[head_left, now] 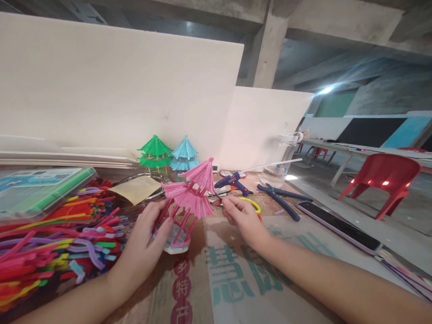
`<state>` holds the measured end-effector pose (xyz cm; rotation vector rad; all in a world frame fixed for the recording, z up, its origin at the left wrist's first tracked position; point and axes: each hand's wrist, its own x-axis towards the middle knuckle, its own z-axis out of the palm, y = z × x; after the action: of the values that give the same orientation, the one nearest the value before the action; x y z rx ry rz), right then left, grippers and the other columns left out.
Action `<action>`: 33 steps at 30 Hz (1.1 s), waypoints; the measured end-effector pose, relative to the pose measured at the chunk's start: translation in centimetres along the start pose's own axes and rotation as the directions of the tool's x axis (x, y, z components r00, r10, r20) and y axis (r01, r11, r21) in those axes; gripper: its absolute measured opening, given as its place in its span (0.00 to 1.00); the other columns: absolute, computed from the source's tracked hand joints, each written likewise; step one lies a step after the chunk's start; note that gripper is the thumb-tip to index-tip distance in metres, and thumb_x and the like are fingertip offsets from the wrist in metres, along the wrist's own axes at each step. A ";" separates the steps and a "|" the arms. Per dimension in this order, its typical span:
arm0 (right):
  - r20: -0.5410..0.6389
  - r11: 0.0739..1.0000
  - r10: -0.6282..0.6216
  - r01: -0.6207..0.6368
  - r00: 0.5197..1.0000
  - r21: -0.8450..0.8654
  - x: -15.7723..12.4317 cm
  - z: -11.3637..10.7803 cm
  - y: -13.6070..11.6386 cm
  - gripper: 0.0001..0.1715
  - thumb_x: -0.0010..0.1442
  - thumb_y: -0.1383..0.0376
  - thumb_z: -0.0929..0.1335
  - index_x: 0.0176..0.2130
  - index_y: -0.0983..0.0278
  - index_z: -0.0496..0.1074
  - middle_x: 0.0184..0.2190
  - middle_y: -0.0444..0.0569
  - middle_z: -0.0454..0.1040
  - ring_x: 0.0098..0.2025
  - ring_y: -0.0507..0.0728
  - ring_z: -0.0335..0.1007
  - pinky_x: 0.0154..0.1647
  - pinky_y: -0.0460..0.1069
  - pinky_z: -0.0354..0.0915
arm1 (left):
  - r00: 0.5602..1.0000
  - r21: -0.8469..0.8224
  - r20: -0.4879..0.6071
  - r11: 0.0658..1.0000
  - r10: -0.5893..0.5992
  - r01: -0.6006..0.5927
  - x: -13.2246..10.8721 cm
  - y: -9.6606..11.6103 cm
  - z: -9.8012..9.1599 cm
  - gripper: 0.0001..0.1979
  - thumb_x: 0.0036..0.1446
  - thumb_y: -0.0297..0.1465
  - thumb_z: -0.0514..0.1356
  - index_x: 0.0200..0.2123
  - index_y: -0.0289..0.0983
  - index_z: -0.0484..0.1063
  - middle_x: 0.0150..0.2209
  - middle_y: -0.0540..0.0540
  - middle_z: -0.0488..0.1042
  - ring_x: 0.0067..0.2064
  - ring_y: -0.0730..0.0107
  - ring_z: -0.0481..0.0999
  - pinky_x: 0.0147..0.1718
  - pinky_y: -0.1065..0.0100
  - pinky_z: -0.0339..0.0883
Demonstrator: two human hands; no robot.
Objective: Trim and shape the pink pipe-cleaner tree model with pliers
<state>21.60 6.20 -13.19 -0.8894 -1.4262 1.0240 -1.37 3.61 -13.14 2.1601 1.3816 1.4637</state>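
Observation:
A pink two-tiered pavilion model (191, 198) with thin posts and a pale base leans to the right above the cardboard. My left hand (148, 231) is wrapped round its posts on the left side. Beside the model's lower roof, my right hand (241, 216) pinches a thin dark item whose shape is too small to make out. Behind the model stand a green pavilion (155, 153) and a light blue pavilion (185, 155).
Colourful pipe cleaners (67, 243) and a plastic case (43, 191) lie at left. Beyond my right hand are a blue glue gun (234, 182), pliers (281, 198), a phone (340, 227) and a clear bottle (278, 159). A white board (118, 90) stands behind.

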 end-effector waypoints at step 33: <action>-0.017 0.999 0.003 -0.004 1.000 -0.043 0.1 0.1 0.0 0.27 0.50 0.43 0.69 0.28 0.64 0.69 0.18 0.36 0.51 0.21 0.48 0.41 0.21 0.47 0.40 | 0.999 0.013 -0.013 0.999 0.037 -0.037 0.2 -0.2 0.1 0.16 0.61 0.40 0.52 0.47 0.40 0.71 0.46 0.45 0.76 0.50 0.60 0.75 0.49 0.61 0.70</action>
<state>21.52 6.25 -13.13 -0.9299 -1.4383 0.9892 -1.41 3.90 -13.23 2.1990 1.3664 1.4892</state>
